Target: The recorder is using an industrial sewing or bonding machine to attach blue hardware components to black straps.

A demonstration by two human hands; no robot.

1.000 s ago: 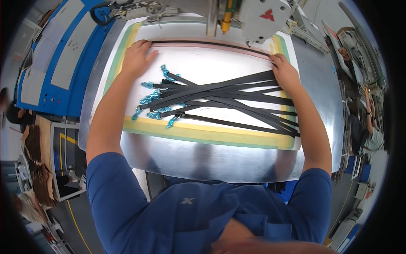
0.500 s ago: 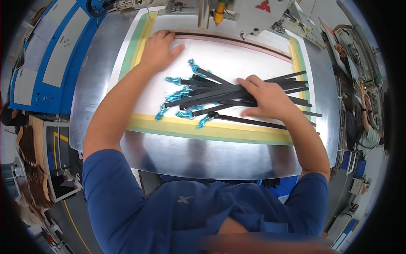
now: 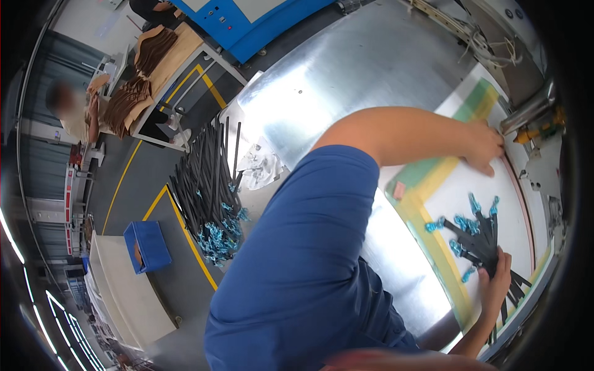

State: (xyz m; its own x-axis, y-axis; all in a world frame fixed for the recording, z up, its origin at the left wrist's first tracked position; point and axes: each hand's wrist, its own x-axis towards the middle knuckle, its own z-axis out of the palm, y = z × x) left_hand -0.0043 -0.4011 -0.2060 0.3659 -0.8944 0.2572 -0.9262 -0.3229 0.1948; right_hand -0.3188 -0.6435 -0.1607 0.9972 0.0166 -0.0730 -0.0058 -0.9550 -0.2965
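My left hand [image 3: 484, 147] rests flat at the far side of the white work board [image 3: 445, 185], fingers stretched, next to the end of a long thin pink-edged slot [image 3: 518, 191]. Whether its fingertips touch the strip there is hard to tell. On the board lies a bundle of black straps [image 3: 479, 241] with shiny blue wrapped ends [image 3: 467, 224] fanned out toward the left. My right hand [image 3: 498, 281] closes around the middle of these straps, thumb on one side and fingers on the other.
The metal table [image 3: 346, 55] carries the board, bordered by green and yellow tape. A machine head [image 3: 535, 117] hangs beside my left hand. At left, a large pile of black straps [image 3: 207, 185] sits near white crumpled paper [image 3: 260, 167]. Further off are a blue bin [image 3: 148, 246] and a person [image 3: 74, 108].
The view has swung left, bringing the strap pile, floor and a person into sight. My left hand stays by the slot's end; my right hand has closed on the straps.
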